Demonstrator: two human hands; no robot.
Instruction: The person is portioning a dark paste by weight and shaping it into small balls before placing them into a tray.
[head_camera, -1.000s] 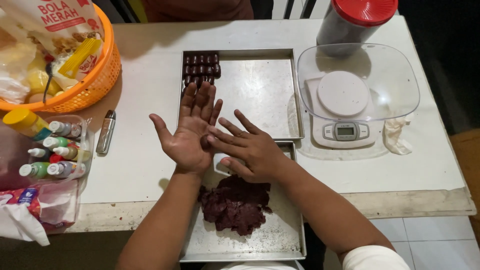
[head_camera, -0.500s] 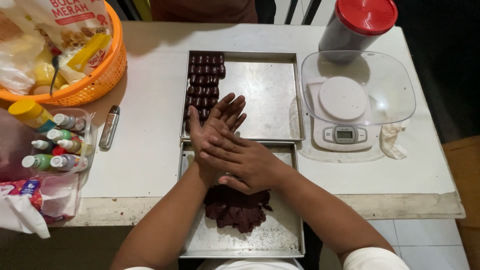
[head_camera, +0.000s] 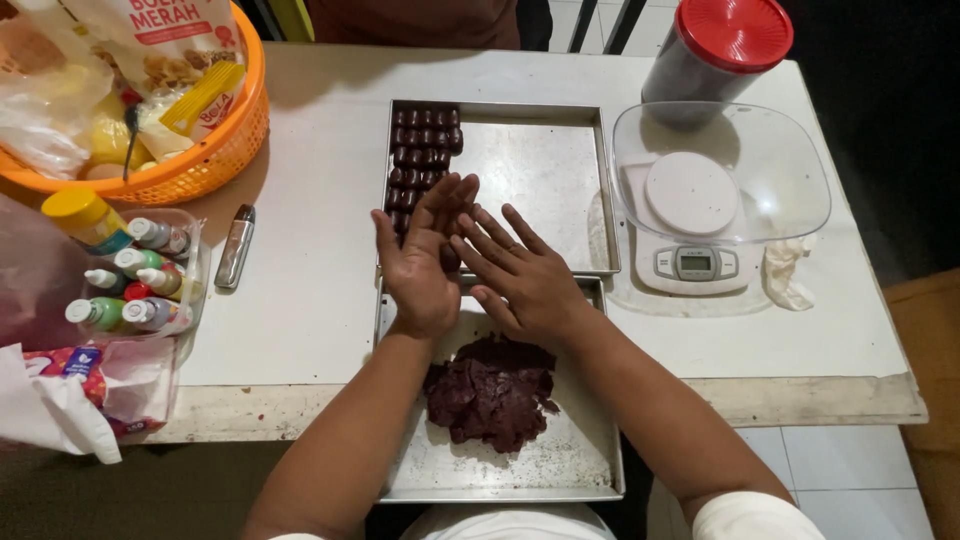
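My left hand (head_camera: 415, 270) and my right hand (head_camera: 525, 280) are pressed palm to palm above the seam between two metal trays. A small dark brown dough piece (head_camera: 450, 259) shows between the palms. Fingers of both hands are stretched out flat. A lump of dark brown dough (head_camera: 490, 392) lies on the near tray (head_camera: 500, 485), just below my wrists. Rows of small rolled dark pieces (head_camera: 422, 148) fill the left end of the far tray (head_camera: 545, 185), right beyond my fingertips.
A white kitchen scale (head_camera: 690, 262) under a clear bowl (head_camera: 795, 170) stands right of the trays, with a red-lidded jar (head_camera: 720, 50) behind it. At the left are an orange basket (head_camera: 205, 165) of packets, small colouring bottles (head_camera: 130, 285) and a metal lighter-like object (head_camera: 236, 246).
One second ago my left palm lay open with my right fingers on it. The hands then closed together, and the right hand has since slid across the left palm.
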